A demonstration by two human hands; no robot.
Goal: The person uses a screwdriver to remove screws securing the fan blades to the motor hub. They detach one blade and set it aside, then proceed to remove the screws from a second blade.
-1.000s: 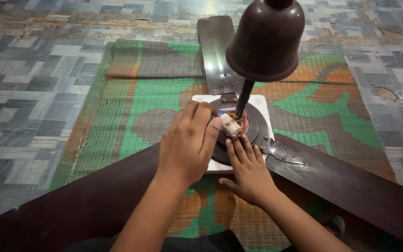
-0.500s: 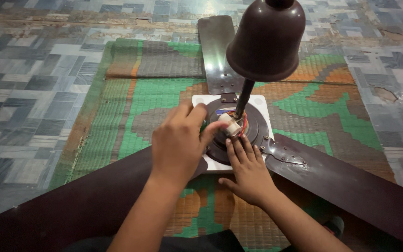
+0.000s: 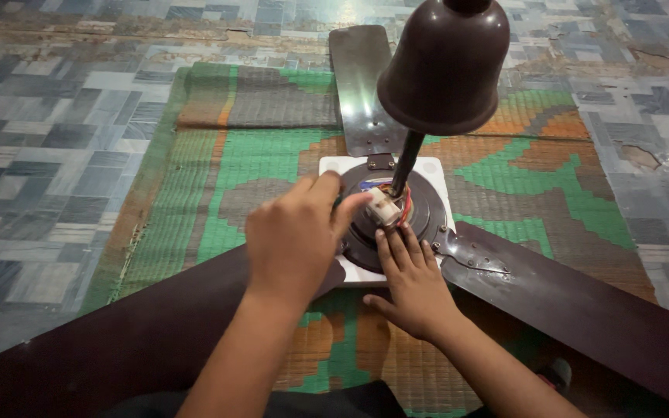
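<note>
1. Grey patterned floor tiles surround a green and orange woven mat (image 3: 257,155) filling mid-frame.
2. At centre, a brown ceiling fan's motor housing (image 3: 420,213) sits on a white square block (image 3: 435,166).
3. Left hand (image 3: 292,236) pinches the small white connector (image 3: 382,207) beside the downrod (image 3: 406,162); it looks like wiring work, calling for careful fingertip control.
4. Right hand (image 3: 416,282) lies flat, fingers spread, steadying the housing.
5. Blades (image 3: 582,310) reach outward; the bell-shaped canopy (image 3: 444,66) looms upper right.

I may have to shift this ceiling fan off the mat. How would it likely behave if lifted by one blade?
The ceiling fan is probably heavy at its metal hub. A long thin blade may flex. The downrod carries a bell-shaped cover high up, so it may tip.
</note>
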